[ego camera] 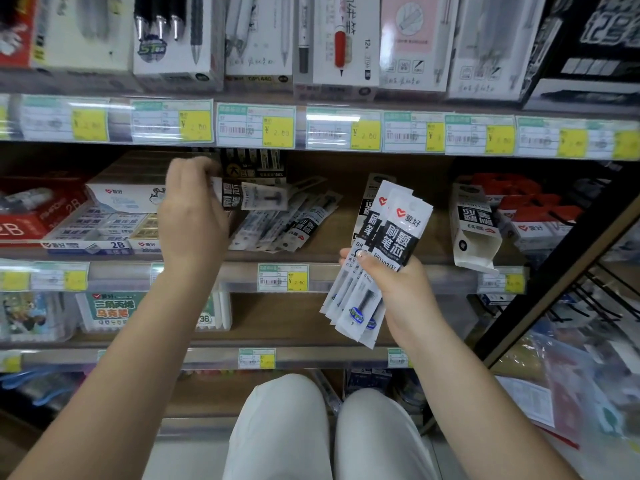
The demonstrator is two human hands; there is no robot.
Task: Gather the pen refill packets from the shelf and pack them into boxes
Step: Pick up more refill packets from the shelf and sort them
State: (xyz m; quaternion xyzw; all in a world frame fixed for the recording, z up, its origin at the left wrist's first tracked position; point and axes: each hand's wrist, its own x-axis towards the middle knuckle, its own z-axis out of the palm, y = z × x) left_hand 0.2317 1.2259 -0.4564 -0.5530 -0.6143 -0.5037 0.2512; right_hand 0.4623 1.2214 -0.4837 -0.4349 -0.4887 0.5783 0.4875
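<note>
Right hand [398, 289] clamped round a fanned stack of refill packets [377, 258], thumb across the front, held in front of the middle shelf [374, 233]. Left hand [192, 216] reaching into that shelf, fingers curled on a packet [232, 199] at the edge of the loose pile [277, 223]; exact pinch hidden behind the hand. Loose pile lies on the wooden shelf board, between the eraser boxes [100, 230] on the left and an open white box [474, 226] on the right, which leans tilted at the shelf edge. Price tags [256, 128] along the rail above. Pale trousers [304, 434] at bottom of view.
</note>
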